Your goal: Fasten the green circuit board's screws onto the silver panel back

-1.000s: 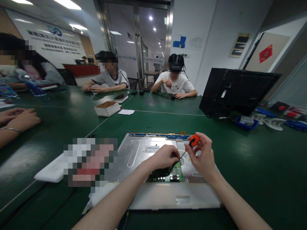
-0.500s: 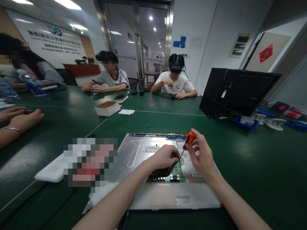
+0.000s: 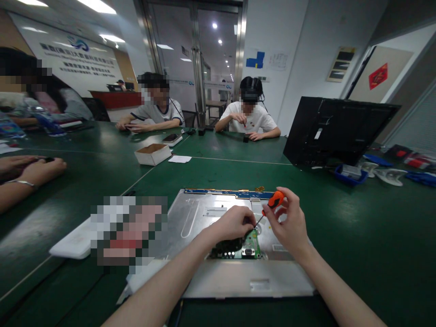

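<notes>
An orange and black screwdriver [image 3: 275,200] is pinched by its handle in my right hand [image 3: 289,222]. It tilts, and its thin shaft runs down and left to the upper edge of a green circuit board [image 3: 252,243]. My left hand [image 3: 235,222] is closed at the shaft's tip, its fingers pinched together over the board; what lies between them is hidden. The board sits on the silver metal back of a display panel [image 3: 197,218], which lies flat on the table. Dark parts beside the board are partly covered by my left hand.
A black monitor housing [image 3: 334,131] stands at the right, with a blue tray [image 3: 350,175] beside it. On the green table [image 3: 218,170] are an open white box [image 3: 153,155] and a white slab-like object [image 3: 73,238]. Other people sit around; a co-worker's hands [image 3: 44,172] rest at left.
My right hand has shifted slightly right and down, so the screwdriver leans further right. My left hand keeps its place. The co-worker's hands at left have moved a little to the right.
</notes>
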The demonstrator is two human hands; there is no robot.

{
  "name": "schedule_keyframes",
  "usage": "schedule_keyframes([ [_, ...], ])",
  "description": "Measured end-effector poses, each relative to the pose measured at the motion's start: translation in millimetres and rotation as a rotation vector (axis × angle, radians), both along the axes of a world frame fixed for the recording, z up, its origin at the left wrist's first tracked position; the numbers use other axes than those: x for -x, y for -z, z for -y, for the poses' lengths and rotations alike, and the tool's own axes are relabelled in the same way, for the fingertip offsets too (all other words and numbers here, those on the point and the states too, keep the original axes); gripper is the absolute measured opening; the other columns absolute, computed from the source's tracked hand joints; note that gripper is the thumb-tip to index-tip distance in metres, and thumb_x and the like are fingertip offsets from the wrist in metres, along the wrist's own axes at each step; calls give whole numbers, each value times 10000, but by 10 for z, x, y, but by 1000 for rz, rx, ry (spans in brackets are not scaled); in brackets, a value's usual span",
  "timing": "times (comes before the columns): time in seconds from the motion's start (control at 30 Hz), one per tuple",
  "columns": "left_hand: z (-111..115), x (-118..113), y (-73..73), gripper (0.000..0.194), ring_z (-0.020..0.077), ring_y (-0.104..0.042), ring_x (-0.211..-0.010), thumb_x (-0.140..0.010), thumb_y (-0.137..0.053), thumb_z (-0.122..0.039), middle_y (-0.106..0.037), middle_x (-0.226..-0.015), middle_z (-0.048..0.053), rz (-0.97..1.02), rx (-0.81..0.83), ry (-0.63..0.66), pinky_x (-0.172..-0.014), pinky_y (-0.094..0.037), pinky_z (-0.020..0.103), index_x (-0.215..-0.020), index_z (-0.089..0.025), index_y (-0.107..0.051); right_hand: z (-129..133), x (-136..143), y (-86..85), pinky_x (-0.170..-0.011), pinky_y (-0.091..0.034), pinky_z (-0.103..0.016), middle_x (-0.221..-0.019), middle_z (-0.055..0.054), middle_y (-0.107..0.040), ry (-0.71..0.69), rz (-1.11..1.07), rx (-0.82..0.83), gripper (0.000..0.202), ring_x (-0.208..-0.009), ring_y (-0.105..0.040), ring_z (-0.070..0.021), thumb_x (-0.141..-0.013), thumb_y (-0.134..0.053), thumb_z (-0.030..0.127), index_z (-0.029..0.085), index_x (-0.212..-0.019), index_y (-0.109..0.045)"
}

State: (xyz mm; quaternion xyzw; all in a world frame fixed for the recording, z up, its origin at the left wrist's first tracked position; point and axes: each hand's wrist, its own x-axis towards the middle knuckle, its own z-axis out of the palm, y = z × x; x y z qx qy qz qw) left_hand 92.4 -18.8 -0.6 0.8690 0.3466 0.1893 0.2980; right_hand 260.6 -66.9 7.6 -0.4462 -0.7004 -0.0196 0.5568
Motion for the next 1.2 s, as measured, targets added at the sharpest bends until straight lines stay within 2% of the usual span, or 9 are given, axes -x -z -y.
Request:
schedule_keyframes([
  [0.13,6,-2,-11,172,145,-595,-666,-703,-582,-38,-671,-720,13,5,9,-7,-634,-440,211,-784,-148,-688,26,10,-37,-481,-509,-252,-892,-33,-581,3,33,-7,450,-634,-587,-138,-882,-558,255,249,-1312,-425],
  [0.27,1,-6,-6,168,144,-595,-668,-707,-582,-44,-672,-722,11,0,19,-3,-637,-441,212,-779,-152,-689,43,21,-11,-508,-532,-280,-887,-40,-628,-24,3,6,551,-635,-613,-153,-886,-534,239,239,-1395,-323],
  [0.37,-7,-6,5,174,146,-593,-665,-702,-577,-40,-668,-707,6,6,19,7,-637,-438,213,-770,-152,-690,34,17,14,-501,-534,-275,-889,-44,-634,-36,-18,16,513,-641,-623,-157,-874,-541,232,233,-1345,-337],
  [0.57,-6,0,-2,179,154,-602,-667,-700,-570,-50,-680,-725,19,26,24,10,-648,-441,223,-778,-146,-699,-2,-9,23,-421,-487,-218,-937,-30,-585,-31,-30,-42,452,-551,-563,-101,-832,-637,252,244,-1216,-399],
  [0.7,-9,3,5,177,156,-605,-676,-698,-570,-49,-682,-728,21,23,17,12,-658,-446,224,-772,-146,-699,18,-8,-18,-449,-503,-227,-972,-45,-533,-17,-9,-89,412,-646,-568,-121,-840,-629,210,249,-1208,-447],
  [0.83,-12,2,20,185,158,-609,-682,-687,-573,-38,-685,-736,24,32,21,9,-658,-450,222,-777,-143,-697,52,13,-67,-484,-519,-245,-1031,-68,-517,-30,30,-93,446,-702,-565,-137,-863,-584,165,276,-1278,-465],
  [1.0,-9,-1,15,186,156,-609,-680,-690,-579,-40,-691,-747,27,25,19,1,-653,-447,220,-790,-140,-700,54,19,-45,-514,-529,-273,-1039,-81,-593,-36,31,-40,565,-704,-593,-153,-897,-501,158,282,-1420,-328],
  [1.2,-14,-1,17,182,156,-606,-675,-695,-566,-49,-684,-729,20,16,10,14,-650,-441,220,-776,-142,-701,14,-8,6,-486,-515,-245,-1062,-80,-588,-44,3,-50,488,-682,-591,-137,-854,-594,208,255,-1303,-408],
])
